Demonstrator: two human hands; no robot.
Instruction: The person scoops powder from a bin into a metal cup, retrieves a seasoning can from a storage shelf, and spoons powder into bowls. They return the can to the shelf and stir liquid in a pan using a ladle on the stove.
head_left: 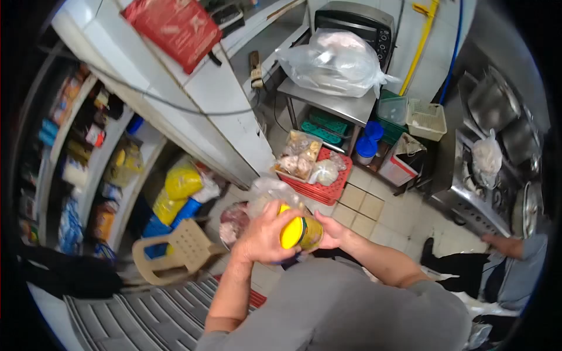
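Note:
A yellow-lidded container (312, 233) is held in front of my chest, tilted, its yellow lid facing left. My left hand (266, 233) wraps round the lid end, fingers over its top. At the other end of the container is my right hand (332, 230), its fingers closed against the side and partly hidden behind it. Just beyond my hands lies a clear plastic bag (269, 193), with a reddish bag of what looks like meat (233, 222) to its left.
Red crates (313, 190) with bagged food stand ahead on the tiled floor. A beige plastic chair (184, 251) and stocked shelves (111, 158) are on the left. A steel table (357, 108) holds a large bag. At right, another person's arm (506, 245) is near the stove (468, 193).

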